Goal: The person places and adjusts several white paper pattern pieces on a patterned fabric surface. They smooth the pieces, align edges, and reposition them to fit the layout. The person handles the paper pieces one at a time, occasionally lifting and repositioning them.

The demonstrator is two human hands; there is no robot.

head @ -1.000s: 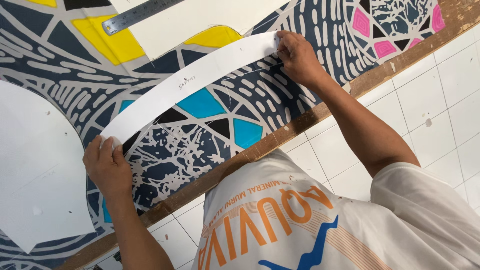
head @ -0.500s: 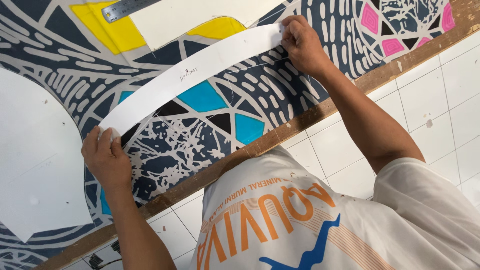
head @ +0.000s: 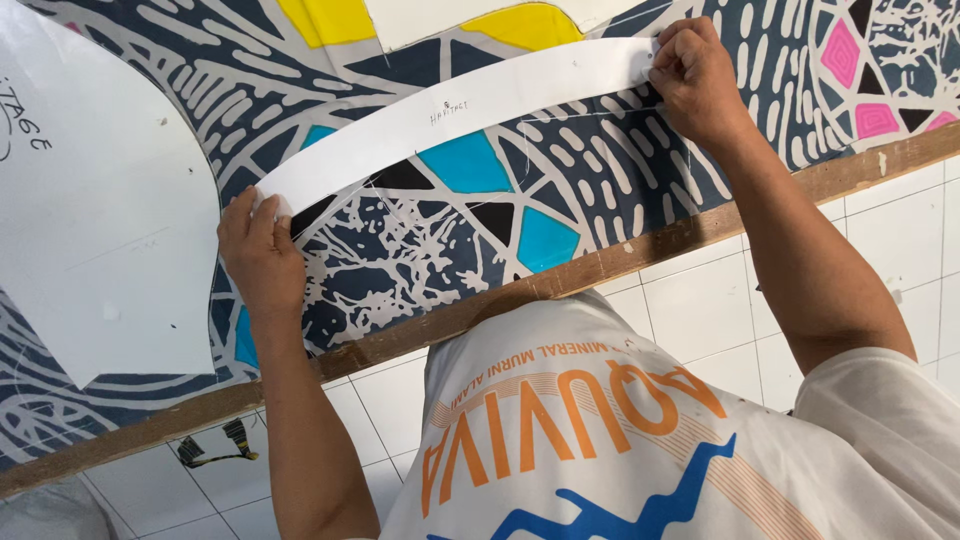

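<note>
While a large white paper pattern piece (head: 100,230) is lying flat at the far left of the table, covering part of the patterned fabric (head: 420,240), the left hand (head: 262,262) is resting just beside its curved right edge. That hand is lying palm down with its fingers close together, and the fingertips (head: 262,208) are pressing the lower left end of a long curved white paper strip (head: 450,115) against the cloth. Rising from there toward the upper right, the strip is arching across the dark blue and white print, passing just above a turquoise patch (head: 468,162) and a second turquoise patch (head: 545,240) lower down. Above the strip, 2 yellow areas (head: 520,25) are showing beside another white sheet (head: 440,15) at the top edge. Farther right, the right hand (head: 695,80) is curled over the strip's upper end, thumb and fingers pinching the paper there, though exactly how the fingertips are meeting is hidden by the knuckles. Pink shapes (head: 878,85) are sitting in the print at the far right. Along the near side, the fabric is ending at a bare wooden table edge (head: 620,262), and below it a white tiled floor (head: 700,310) and the person's white printed shirt (head: 600,440) are filling the view.
</note>
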